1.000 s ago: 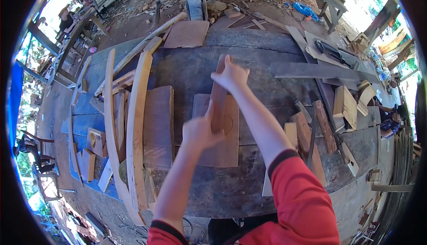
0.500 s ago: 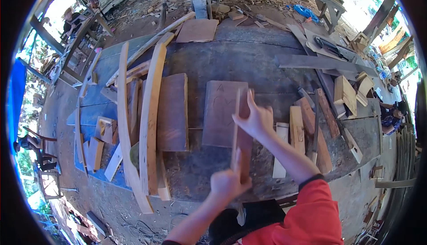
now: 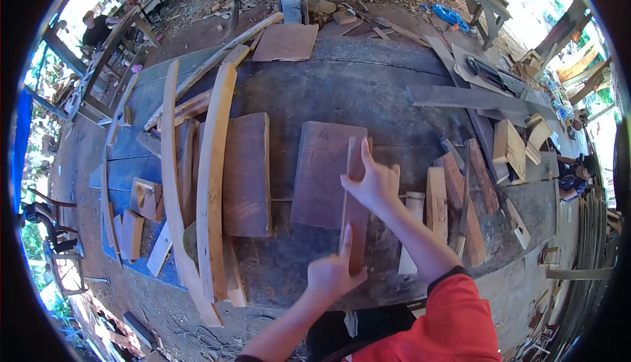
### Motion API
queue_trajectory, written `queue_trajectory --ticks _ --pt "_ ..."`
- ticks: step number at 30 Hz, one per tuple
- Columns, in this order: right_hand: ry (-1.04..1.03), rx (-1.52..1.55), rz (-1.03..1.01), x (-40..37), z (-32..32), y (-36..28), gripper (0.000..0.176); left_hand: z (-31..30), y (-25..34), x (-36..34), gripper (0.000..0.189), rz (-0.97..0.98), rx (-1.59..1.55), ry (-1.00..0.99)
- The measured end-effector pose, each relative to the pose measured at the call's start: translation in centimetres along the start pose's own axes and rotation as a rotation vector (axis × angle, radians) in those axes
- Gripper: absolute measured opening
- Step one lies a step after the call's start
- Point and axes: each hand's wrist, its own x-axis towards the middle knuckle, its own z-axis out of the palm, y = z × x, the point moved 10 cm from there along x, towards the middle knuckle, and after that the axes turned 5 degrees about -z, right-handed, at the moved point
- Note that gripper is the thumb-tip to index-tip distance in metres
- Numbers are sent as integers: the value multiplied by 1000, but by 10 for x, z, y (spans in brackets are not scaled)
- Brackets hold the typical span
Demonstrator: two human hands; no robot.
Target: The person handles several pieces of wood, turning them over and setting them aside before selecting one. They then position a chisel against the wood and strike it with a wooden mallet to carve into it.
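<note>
A narrow reddish-brown wooden strip (image 3: 356, 230) lies lengthwise over the right edge of a flat brown board (image 3: 309, 184), which bears a drawn letter A and curved pencil lines. My right hand (image 3: 378, 183) grips the strip near its far end, index finger stretched along it and thumb on its left side. Close to the near end, my left hand (image 3: 330, 275) holds the same strip, its index finger pointing along the left edge and its thumb at the bottom. The undersides of both grips are hidden.
Left of the marked board lie another brown board (image 3: 248, 178) and long curved wooden pieces (image 3: 213, 184). Several wood blocks, sticks and a saw-like blade (image 3: 465, 204) cover the right side. A power tool (image 3: 490, 76) rests at the back right. Other people (image 3: 578, 172) are near the edges.
The strip has shifted a little and now lies flatter against the board, with its broad face showing. My left index finger has straightened along it. The whole view has tilted slightly.
</note>
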Motion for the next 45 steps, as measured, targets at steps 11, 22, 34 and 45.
queue_trajectory --ticks 11,22,34,45 --pt "205 1 161 231 -100 40 89 -94 12 236 91 -5 209 45" --pt "98 4 -138 -38 -29 -34 89 -30 17 -53 92 -32 22 105" --pt "-87 -30 -60 -31 10 -25 91 -2 -3 -47 96 -65 19 69" --pt "72 11 20 272 -61 -11 95 -111 -41 246 91 -128 224 4"
